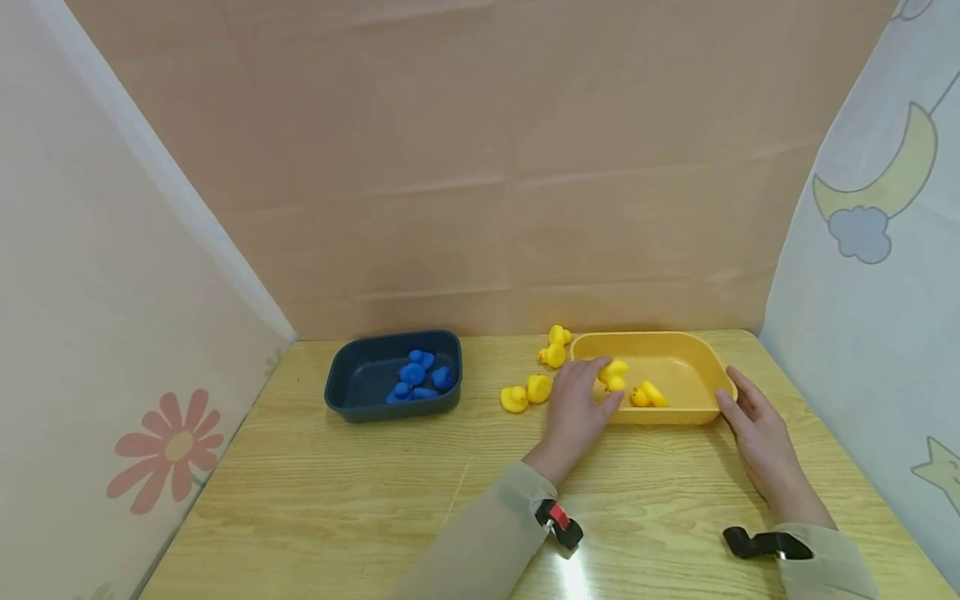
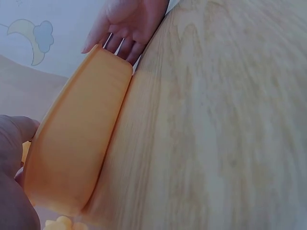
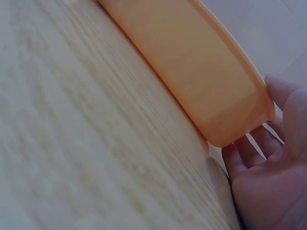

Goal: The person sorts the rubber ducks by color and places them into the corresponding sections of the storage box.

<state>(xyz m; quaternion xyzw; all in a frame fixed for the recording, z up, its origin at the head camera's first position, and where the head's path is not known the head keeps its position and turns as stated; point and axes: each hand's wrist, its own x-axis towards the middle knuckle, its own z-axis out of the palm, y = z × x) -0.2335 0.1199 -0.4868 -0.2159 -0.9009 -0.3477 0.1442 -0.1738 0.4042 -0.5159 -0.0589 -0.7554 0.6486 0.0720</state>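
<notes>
A yellow tray [image 1: 660, 417] stands at the right of the table. My left hand [image 1: 573, 404] reaches over its left end, a yellow rubber duck [image 1: 615, 377] between thumb and fingertips. Another yellow duck [image 1: 649, 395] lies on the tray floor. In the left wrist view the tray's wall hides most of that hand's fingertips. My right hand [image 1: 765, 442] holds the tray's right end, thumb at the rim and fingers against the outer end wall; the right wrist view shows this hand [image 3: 273, 177] close up at the corner.
Left of the yellow tray, several yellow ducks [image 1: 538, 388] sit on the wooden table [image 1: 337, 500]. Farther left stands a dark blue tray [image 1: 393, 412] with several blue ducks [image 1: 412, 374] in it. A tan backdrop [image 1: 480, 208] rises behind the table.
</notes>
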